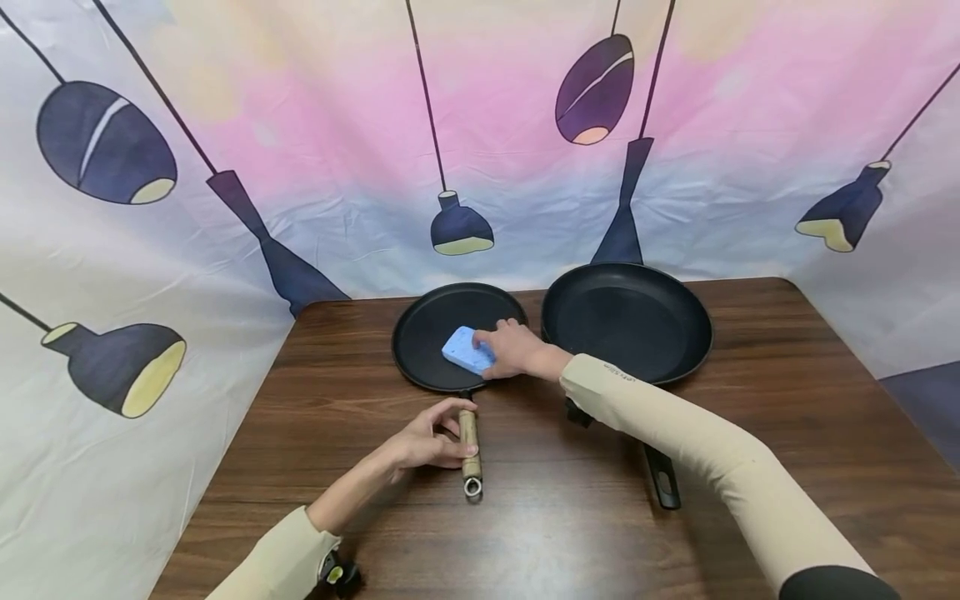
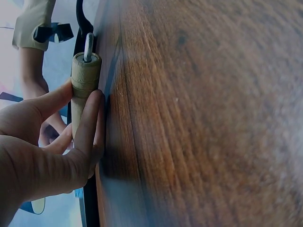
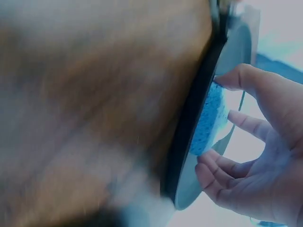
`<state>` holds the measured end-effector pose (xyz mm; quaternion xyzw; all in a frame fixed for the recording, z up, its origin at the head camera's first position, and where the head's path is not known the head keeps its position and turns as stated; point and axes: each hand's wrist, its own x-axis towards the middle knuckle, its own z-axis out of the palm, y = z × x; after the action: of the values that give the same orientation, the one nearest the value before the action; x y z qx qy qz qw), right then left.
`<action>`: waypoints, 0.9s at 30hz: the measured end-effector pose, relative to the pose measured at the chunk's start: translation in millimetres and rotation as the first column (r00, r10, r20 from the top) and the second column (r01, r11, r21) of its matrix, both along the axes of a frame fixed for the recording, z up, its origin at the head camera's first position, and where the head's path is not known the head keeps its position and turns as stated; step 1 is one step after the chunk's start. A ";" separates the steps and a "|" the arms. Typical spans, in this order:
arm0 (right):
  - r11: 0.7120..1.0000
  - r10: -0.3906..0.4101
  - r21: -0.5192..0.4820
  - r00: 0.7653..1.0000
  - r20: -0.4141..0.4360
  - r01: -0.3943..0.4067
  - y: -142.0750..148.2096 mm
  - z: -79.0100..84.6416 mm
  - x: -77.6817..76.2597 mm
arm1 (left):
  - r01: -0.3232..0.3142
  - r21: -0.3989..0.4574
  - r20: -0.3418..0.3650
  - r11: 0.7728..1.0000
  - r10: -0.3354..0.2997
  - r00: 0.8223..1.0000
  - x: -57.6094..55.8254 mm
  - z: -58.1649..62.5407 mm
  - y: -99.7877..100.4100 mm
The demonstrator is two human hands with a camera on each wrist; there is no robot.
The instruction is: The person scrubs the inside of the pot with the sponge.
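Note:
A flat black pan (image 1: 420, 354) with a low rim lies at the back of the table, its wooden handle (image 1: 468, 433) toward me. My left hand (image 1: 427, 437) grips that handle, thumb on one side and fingers on the other; the left wrist view shows the handle's end (image 2: 86, 71) with a metal ring. On the pan's surface sits a light blue sponge (image 1: 465, 350). My right hand (image 1: 513, 348) holds the sponge from its right side. In the right wrist view the thumb and fingers span the sponge (image 3: 208, 118) at its opposite edges.
A larger, deeper black frying pan (image 1: 626, 317) stands to the right, close to the flat pan. Its black handle (image 1: 662, 479) points toward me, partly under my right forearm. Behind the brown wooden table (image 1: 810, 417) hangs a cloth (image 1: 517, 108) printed with lamps.

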<state>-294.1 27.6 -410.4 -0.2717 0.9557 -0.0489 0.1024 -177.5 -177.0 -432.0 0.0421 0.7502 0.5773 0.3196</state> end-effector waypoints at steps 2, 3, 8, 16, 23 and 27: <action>0.998 0.034 -0.054 0.999 0.018 -0.033 -7.7 -1.5 4.4 | 0.000 -0.004 0.000 1.000 0.000 1.000 -0.3 0.0 -0.3; 0.995 0.057 -0.083 0.998 0.022 -0.055 -11.6 -3.4 5.4 | -0.002 -0.004 0.000 1.000 0.002 1.000 -0.5 -0.4 -0.3; 0.980 0.151 -0.134 0.987 0.047 -0.144 -21.3 -7.5 7.6 | 0.015 -0.008 0.005 1.000 -0.015 1.000 -0.2 -2.9 1.5; 0.998 0.059 0.006 0.993 0.098 -0.060 9.6 8.2 -5.8 | 0.028 0.010 0.012 1.000 -0.028 1.000 -0.8 -3.6 7.4; 0.992 -0.125 0.005 0.992 0.016 0.125 25.8 5.6 -34.2 | 0.012 0.009 0.003 1.000 -0.012 1.000 0.7 -1.5 3.3; 0.982 -0.189 -0.006 0.980 -0.058 0.189 20.0 -0.6 -47.0 | 0.008 -0.003 -0.006 1.000 -0.008 1.000 2.0 -1.7 1.8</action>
<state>-341.2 47.6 -410.9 -0.1810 0.9798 -0.0504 0.0692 -175.5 -175.2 -433.7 0.0463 0.7519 0.5746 0.3199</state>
